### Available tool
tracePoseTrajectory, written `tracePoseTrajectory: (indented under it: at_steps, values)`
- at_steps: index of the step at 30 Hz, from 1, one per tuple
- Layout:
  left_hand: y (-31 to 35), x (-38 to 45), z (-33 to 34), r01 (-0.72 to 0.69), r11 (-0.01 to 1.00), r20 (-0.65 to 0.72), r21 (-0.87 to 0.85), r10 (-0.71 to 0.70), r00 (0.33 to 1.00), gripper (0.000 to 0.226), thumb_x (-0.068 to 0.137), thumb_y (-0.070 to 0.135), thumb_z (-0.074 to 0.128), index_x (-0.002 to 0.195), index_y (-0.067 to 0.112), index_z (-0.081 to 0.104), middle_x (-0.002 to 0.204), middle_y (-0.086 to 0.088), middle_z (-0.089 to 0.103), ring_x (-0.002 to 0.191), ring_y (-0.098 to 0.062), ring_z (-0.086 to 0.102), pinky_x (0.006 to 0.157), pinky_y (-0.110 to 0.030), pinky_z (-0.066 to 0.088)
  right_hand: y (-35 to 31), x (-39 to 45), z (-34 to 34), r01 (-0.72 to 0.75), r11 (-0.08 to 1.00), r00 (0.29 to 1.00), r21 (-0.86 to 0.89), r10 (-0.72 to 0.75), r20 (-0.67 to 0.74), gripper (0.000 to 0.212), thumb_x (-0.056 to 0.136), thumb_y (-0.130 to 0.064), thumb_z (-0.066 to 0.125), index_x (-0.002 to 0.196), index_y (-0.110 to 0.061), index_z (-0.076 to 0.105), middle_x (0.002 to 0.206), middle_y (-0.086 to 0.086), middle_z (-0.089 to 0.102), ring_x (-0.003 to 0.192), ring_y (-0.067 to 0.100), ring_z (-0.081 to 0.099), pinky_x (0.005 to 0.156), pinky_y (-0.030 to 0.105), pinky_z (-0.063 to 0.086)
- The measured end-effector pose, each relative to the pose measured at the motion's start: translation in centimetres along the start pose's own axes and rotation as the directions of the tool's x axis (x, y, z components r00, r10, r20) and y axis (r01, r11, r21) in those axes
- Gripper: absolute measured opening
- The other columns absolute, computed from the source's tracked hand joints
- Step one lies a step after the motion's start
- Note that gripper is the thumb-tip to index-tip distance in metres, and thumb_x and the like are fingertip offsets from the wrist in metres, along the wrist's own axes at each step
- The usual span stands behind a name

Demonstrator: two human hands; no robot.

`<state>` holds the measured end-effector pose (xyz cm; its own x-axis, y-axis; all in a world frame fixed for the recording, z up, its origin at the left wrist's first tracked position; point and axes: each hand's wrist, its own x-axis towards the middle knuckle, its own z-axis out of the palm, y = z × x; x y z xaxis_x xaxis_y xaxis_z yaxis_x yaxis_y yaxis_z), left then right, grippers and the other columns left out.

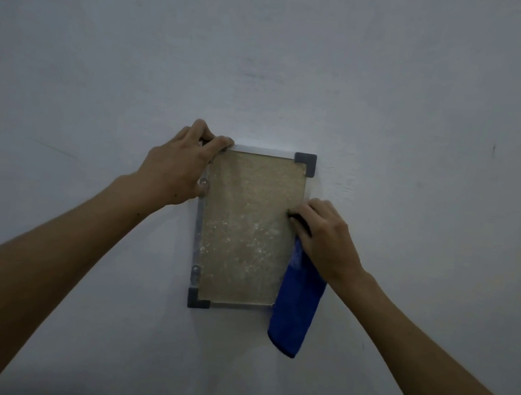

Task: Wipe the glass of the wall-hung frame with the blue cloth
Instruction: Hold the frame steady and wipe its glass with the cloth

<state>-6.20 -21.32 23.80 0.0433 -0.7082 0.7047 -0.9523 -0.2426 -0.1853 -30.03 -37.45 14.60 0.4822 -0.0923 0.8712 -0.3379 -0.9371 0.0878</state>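
Your left hand (180, 167) is up at the top left corner of the frame (196, 238), fingers curled over the top edge and thumb side down the left rail, and that looks like a bracing grip, there to keep the frame from swinging on the wall (303, 55) when the wiping pressure comes. Your right hand (323, 234) sits at the right edge of the frame, about halfway up, fingers bent and pinching the blue cloth (295, 306) against the border. Most of the cloth hangs free below your palm, draping past the bottom right corner of the frame and down over the wall, so only a small bunch near your fingertips is in any position to work. The glass (246, 225) is right between your hands, and it looks speckled and cloudy across nearly the whole pane, with pale flecks thickest through the lower half, so my read is the wiping has barely made a mark yet. Grey corner caps show at the top right (305, 163) and bottom left (196, 299), and two small round fittings sit on the left rail. Next you'll want to gather more cloth under your fingers and sweep across towards the braced side. Watch that dangling tail: it may drag rather than wipe.
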Motion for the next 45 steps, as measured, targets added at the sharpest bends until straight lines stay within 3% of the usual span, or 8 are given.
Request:
tracePoseTrajectory:
  at_steps: [4,9,13,18,23,32,41,45]
  values:
    - [-0.2,0.0,0.1,0.004,1.0,0.002,-0.004,-0.004,1.0,0.09,0.074,0.029,0.083,0.148,0.031,0.032,0.133,-0.004,0.033,0.125,-0.023,0.041,0.07,-0.044,0.058,-0.5,-1.2,0.5,0.151,0.988,0.955,0.004,-0.147,0.259,0.014,0.099,-0.017,0.06,0.107,-0.01,0.069,0.109,0.007,0.066,0.097,0.02,0.059,0.083,0.038,0.056]
    - [-0.1,0.0,0.1,0.003,1.0,0.002,-0.013,-0.003,1.0,0.091,0.073,0.029,0.084,0.148,0.031,0.032,0.133,-0.004,0.033,0.125,-0.024,0.042,0.072,-0.046,0.059,-0.2,0.1,0.1,0.011,1.0,1.0,-0.002,-0.011,0.018,0.012,0.098,-0.014,0.061,0.106,-0.008,0.068,0.105,0.008,0.066,0.092,0.02,0.057,0.08,0.035,0.054]
    - [-0.2,0.0,0.3,0.003,1.0,-0.008,-0.013,-0.003,1.0,0.091,0.073,0.03,0.084,0.148,0.03,0.032,0.133,-0.004,0.033,0.124,-0.024,0.042,0.07,-0.043,0.058,-0.7,-0.8,0.6,0.15,0.989,0.957,0.013,-0.148,0.25,0.014,0.099,-0.017,0.059,0.105,-0.01,0.069,0.107,0.006,0.065,0.095,0.019,0.057,0.08,0.037,0.055]
    - [-0.3,0.0,0.3,-0.004,1.0,-0.017,-0.013,0.003,1.0,0.092,0.072,0.029,0.084,0.148,0.031,0.032,0.133,-0.004,0.033,0.124,-0.024,0.043,0.069,-0.041,0.058,-0.8,0.3,0.5,0.012,1.0,1.0,-0.01,-0.012,0.019,0.011,0.097,-0.013,0.061,0.103,-0.008,0.069,0.104,0.008,0.067,0.092,0.021,0.057,0.079,0.034,0.054]
    - [-0.2,0.1,0.5,0.003,1.0,-0.016,-0.02,-0.003,1.0,0.091,0.072,0.028,0.084,0.147,0.031,0.033,0.133,-0.004,0.033,0.125,-0.025,0.042,0.07,-0.043,0.058,-1.4,-0.6,1.2,0.157,0.988,0.959,-0.005,-0.151,0.24,0.015,0.1,-0.017,0.057,0.105,-0.009,0.068,0.107,0.006,0.065,0.095,0.02,0.057,0.08,0.037,0.055]
    - [-0.4,0.1,0.6,-0.005,1.0,-0.018,-0.021,0.005,1.0,0.092,0.072,0.029,0.084,0.148,0.032,0.032,0.133,-0.003,0.033,0.125,-0.023,0.042,0.068,-0.039,0.057,-2.1,-1.0,1.7,0.118,0.993,0.979,-0.003,-0.116,0.168,0.012,0.099,-0.014,0.058,0.101,-0.008,0.069,0.103,0.007,0.065,0.091,0.021,0.058,0.078,0.037,0.055]
    - [-0.5,0.0,0.6,-0.005,0.999,-0.028,-0.031,0.004,1.0,0.091,0.071,0.028,0.085,0.147,0.032,0.033,0.132,-0.004,0.033,0.124,-0.024,0.043,0.069,-0.043,0.058,-2.9,-1.6,2.4,-0.013,1.0,0.997,0.008,0.013,0.077,0.01,0.097,-0.013,0.063,0.099,-0.005,0.068,0.1,0.009,0.065,0.09,0.022,0.059,0.077,0.037,0.055]
    - [-0.4,0.0,0.6,0.0,0.999,-0.026,-0.036,-0.001,1.0,0.092,0.071,0.028,0.085,0.146,0.032,0.034,0.132,-0.003,0.033,0.124,-0.023,0.042,0.069,-0.041,0.057,-3.2,-1.5,2.9,-0.321,0.944,0.931,0.074,0.329,-0.159,0.01,0.096,-0.012,0.065,0.096,-0.002,0.065,0.095,0.011,0.06,0.085,0.022,0.057,0.074,0.035,0.055]
